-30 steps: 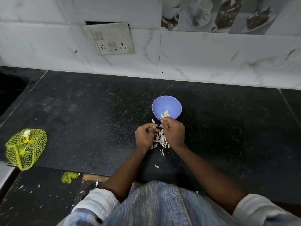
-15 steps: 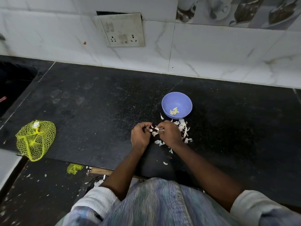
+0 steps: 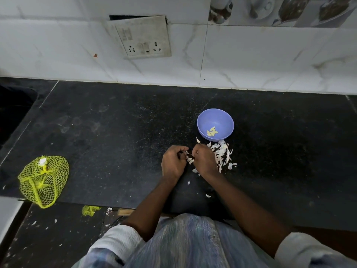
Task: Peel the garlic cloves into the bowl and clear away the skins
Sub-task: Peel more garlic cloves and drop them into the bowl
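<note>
While my forearms reach forward over the dark countertop [image 3: 119, 132], my left hand [image 3: 172, 163] and right hand [image 3: 204, 161] sit close together just in front of the bowl [image 3: 222, 118], knuckles up and fingers curled inward toward each other. Both are pinched on something small and pale between them, which I take for a garlic clove [image 3: 190, 160], though my fingers hide most of it. My rolled white sleeves [image 3: 119, 242] sit near my elbows.

That small lilac bowl stands upright just beyond my right hand and holds a few yellowish peeled cloves [image 3: 212, 131] at its bottom. White garlic skins [image 3: 222, 153] lie heaped on the counter between the bowl and my right wrist, with stray flakes nearer me. A yellow mesh bag [image 3: 43, 180] lies well apart at the counter's left edge.
</note>
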